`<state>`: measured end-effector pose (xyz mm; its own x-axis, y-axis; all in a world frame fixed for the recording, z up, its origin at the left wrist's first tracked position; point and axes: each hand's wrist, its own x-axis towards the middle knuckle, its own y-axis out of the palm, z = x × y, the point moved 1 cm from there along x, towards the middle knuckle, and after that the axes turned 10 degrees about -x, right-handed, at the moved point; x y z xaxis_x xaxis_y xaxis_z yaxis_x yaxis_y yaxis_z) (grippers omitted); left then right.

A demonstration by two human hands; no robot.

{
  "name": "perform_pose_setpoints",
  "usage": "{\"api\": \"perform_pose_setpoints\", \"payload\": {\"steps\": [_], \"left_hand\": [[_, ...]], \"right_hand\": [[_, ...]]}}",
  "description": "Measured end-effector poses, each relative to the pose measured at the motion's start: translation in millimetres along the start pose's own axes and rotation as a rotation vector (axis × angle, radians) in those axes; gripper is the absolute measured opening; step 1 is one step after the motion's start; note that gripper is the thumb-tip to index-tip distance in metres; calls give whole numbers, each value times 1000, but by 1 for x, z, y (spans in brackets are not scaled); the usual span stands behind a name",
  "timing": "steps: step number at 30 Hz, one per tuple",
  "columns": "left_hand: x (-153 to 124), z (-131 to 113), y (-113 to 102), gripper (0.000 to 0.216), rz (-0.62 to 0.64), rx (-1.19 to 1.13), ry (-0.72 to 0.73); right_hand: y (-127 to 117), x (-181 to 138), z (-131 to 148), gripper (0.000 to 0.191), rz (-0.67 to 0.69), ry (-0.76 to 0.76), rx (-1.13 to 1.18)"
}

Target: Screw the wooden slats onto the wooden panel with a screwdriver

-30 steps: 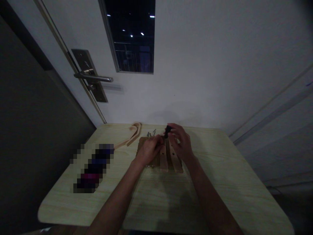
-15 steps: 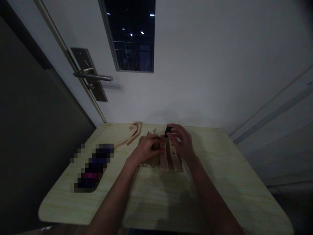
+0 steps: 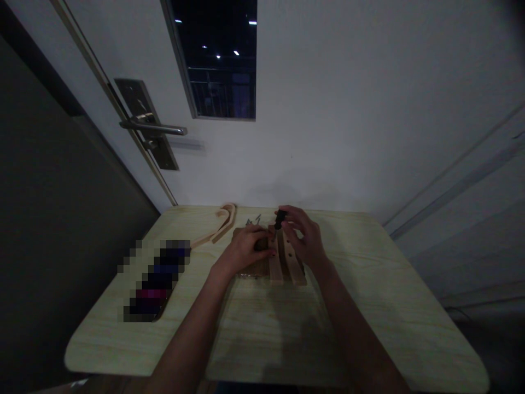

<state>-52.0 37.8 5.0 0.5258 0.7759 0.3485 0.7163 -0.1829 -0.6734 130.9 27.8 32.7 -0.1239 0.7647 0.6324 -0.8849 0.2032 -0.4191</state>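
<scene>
My right hand point(image 3: 304, 234) pinches the black handle of a short screwdriver point(image 3: 280, 219), which points down at a pale wooden strip point(image 3: 276, 272). The tip is too dark to make out. My left hand point(image 3: 244, 247) is closed against that strip from the left, with thumb and fingertips on its edge near the holes. A second pale strip point(image 3: 297, 269) with dark holes lies to the right, partly behind my right hand. Both strips rest across a brown wooden piece point(image 3: 255, 269), largely covered by my left hand.
Several small screws point(image 3: 253, 220) lie behind my left hand. Curved pale wooden pieces point(image 3: 230, 218) are at the back left. A dark, pixelated flat object point(image 3: 158, 282) lies on the left of the table point(image 3: 369, 306). A white door with a metal handle point(image 3: 158, 129) stands behind.
The screwdriver handle has turned and shifted slightly in my right fingers. My left hand stays against the strip, and the whole view has moved a little.
</scene>
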Motion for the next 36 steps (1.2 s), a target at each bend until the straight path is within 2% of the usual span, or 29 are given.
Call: {"api": "perform_pose_setpoints", "payload": {"steps": [15,27,36], "left_hand": [[1,-1,1,37,5,52,7],[1,1,3,36,-6,81,9],[4,-8,0,29,10,84,-22]], "right_hand": [[4,-1,-2,31,-31,-3,2],[6,1,-1,28,34,39,129],[6,2,-4,29,21,41,106]]}}
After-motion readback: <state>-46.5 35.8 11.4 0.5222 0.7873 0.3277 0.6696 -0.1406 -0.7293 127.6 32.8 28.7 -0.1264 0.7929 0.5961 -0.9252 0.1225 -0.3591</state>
